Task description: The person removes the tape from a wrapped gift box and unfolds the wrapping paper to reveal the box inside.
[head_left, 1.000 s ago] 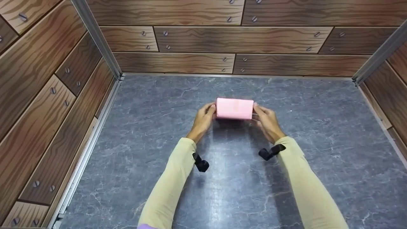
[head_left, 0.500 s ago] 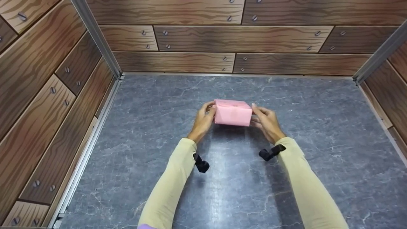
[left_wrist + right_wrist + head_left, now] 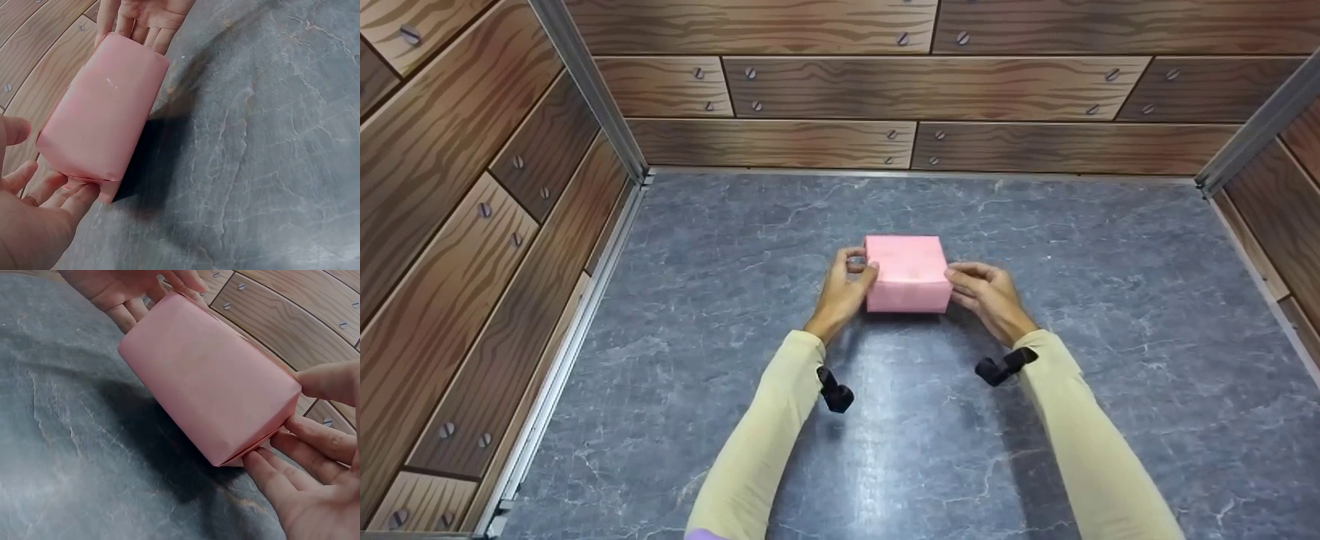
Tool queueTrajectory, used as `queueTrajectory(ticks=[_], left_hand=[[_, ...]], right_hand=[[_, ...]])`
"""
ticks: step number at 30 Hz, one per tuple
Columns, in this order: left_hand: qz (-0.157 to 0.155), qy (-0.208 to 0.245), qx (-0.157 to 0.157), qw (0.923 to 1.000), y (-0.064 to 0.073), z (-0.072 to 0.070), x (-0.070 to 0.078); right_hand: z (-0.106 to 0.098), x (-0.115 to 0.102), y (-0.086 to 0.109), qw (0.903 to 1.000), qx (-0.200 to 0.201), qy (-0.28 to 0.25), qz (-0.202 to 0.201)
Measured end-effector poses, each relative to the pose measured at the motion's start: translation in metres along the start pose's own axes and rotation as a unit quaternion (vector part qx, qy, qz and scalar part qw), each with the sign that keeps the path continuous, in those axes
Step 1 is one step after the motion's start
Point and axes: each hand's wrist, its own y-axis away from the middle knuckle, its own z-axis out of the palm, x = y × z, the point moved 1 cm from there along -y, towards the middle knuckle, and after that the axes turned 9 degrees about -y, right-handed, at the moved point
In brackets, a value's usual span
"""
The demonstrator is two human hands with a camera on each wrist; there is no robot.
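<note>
A pink paper-wrapped box (image 3: 907, 262) is held between both hands, close over the grey surface. The left hand (image 3: 838, 298) grips its left end, thumb at the near left edge in the head view. In the left wrist view, several fingertips touch the folded end of the box (image 3: 104, 107), while the thumb stands off it. On the opposite end, the right hand (image 3: 992, 300) holds the box with its thumb at the upper corner. Its other fingers lie along the folded end flap of the box (image 3: 208, 377) in the right wrist view. The underside is hidden.
Dark grey marbled surface (image 3: 720, 300) spreads around the hands. Wood-plank-patterned walls stand at the back (image 3: 825, 86), left (image 3: 457, 247) and right, with metal strips along the edges. Black cameras hang at the left wrist (image 3: 835, 391) and right wrist (image 3: 1005, 366).
The box has turned between the hands, its top tipping round so a broad face now faces up. It has come slightly nearer the person, and both hands have shifted slightly the same way.
</note>
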Motion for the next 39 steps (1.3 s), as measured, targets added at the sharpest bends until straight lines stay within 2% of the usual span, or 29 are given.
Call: queueTrajectory(ticks=[8, 17, 24, 30, 34, 36, 39], left_hand=[[0.017, -0.002, -0.011, 0.9998, 0.003, 0.003, -0.007], [0.007, -0.033, -0.029, 0.9990, 0.007, 0.004, -0.010], [0.024, -0.048, -0.031, 0.9981, 0.009, 0.005, -0.013], [0.022, -0.060, -0.037, 0.9973, 0.009, 0.005, -0.014], [0.015, -0.100, -0.051, 0.9936, 0.008, 0.002, -0.011], [0.016, -0.133, -0.059, 0.9892, 0.008, 0.000, -0.008], [0.035, -0.183, -0.062, 0.9806, 0.007, -0.003, -0.003]], right_hand=[[-0.006, 0.007, 0.004, 0.9992, -0.007, 0.040, 0.001], [-0.011, 0.013, 0.007, 0.9968, -0.007, 0.079, -0.003], [-0.013, 0.017, 0.008, 0.9963, 0.000, 0.086, -0.009], [-0.012, 0.017, 0.009, 0.9950, 0.004, 0.099, -0.012], [-0.012, 0.015, 0.011, 0.9901, 0.007, 0.140, -0.008], [-0.012, 0.012, 0.011, 0.9873, 0.008, 0.158, -0.007], [-0.011, 0.006, 0.010, 0.9835, 0.015, 0.180, -0.017]])
